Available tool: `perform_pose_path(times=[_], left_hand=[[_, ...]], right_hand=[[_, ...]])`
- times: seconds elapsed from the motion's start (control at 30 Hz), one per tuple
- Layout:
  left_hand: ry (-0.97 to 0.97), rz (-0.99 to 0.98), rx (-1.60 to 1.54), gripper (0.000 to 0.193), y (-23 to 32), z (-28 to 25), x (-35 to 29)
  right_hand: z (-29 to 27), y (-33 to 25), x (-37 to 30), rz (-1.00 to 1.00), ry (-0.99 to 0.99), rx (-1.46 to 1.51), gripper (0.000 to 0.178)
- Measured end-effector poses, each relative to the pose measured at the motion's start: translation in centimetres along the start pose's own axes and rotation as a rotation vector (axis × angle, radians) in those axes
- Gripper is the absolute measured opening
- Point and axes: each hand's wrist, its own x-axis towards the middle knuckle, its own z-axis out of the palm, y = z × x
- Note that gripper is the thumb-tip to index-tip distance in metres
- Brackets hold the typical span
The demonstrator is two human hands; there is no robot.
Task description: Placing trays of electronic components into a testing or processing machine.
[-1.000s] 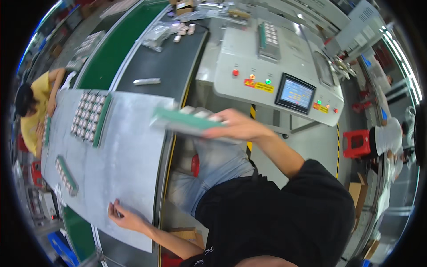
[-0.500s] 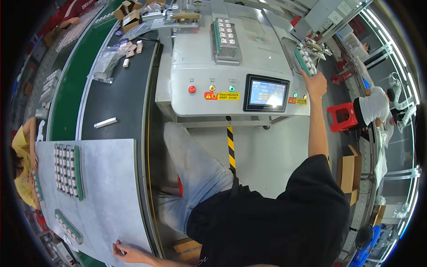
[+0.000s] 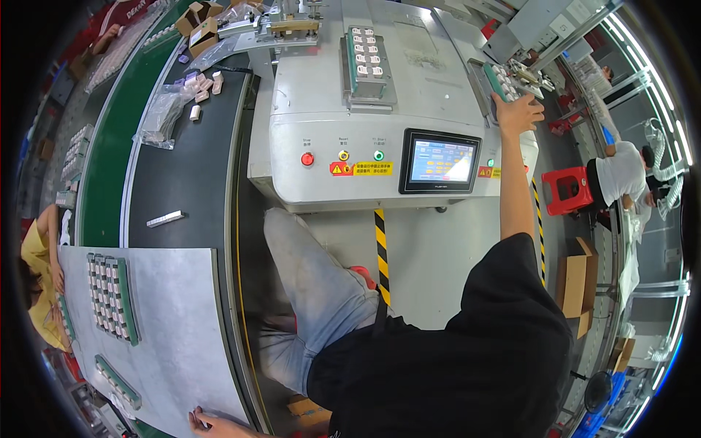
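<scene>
My right hand [image 3: 518,114] is at the near end of a green tray of small white parts [image 3: 504,82], which lies in the fixture on the machine's right side. Its thumb and fingers are spread apart around that end, and any contact is hard to make out. Near the lower edge, my left hand [image 3: 208,423] rests by the edge of the grey board [image 3: 175,314], fingers loosely bent and apart, with nothing visible in them. A second filled tray [image 3: 367,62] stands in the fixture at the machine's middle.
The white machine [image 3: 292,109] carries buttons and a touch screen [image 3: 441,161]. Several filled trays [image 3: 109,296] lie side by side on the grey board, with a single tray [image 3: 117,381] nearer. Plastic bags [image 3: 161,117] and loose parts lie on the dark belt. A co-worker in yellow [image 3: 40,255] sits at left.
My right hand has spread its fingers at the tray's end, and the tray sits slightly farther into the right fixture. My left hand has shifted little. The whole view has moved slightly.
</scene>
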Motion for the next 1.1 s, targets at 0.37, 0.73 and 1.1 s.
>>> perform_pose_path(times=[0.37, 0.73, 1.1], left_hand=[[-0.097, 0.03, 0.001, 0.033, -4.1, 0.5, 1.1], [-0.105, 0.043, -0.062, 0.033, -5.9, 0.5, 1.7], [-0.103, -0.103, -0.125, 0.027, -3.4, 0.6, 0.9]], right_hand=[[-0.7, 6.9, -4.0, 0.183, -0.006, 0.585, 0.074], [0.2, 14.2, -14.0, 0.671, -0.599, 0.996, 0.045], [1.1, 12.7, -13.3, 0.402, -0.266, 0.864, 0.055]])
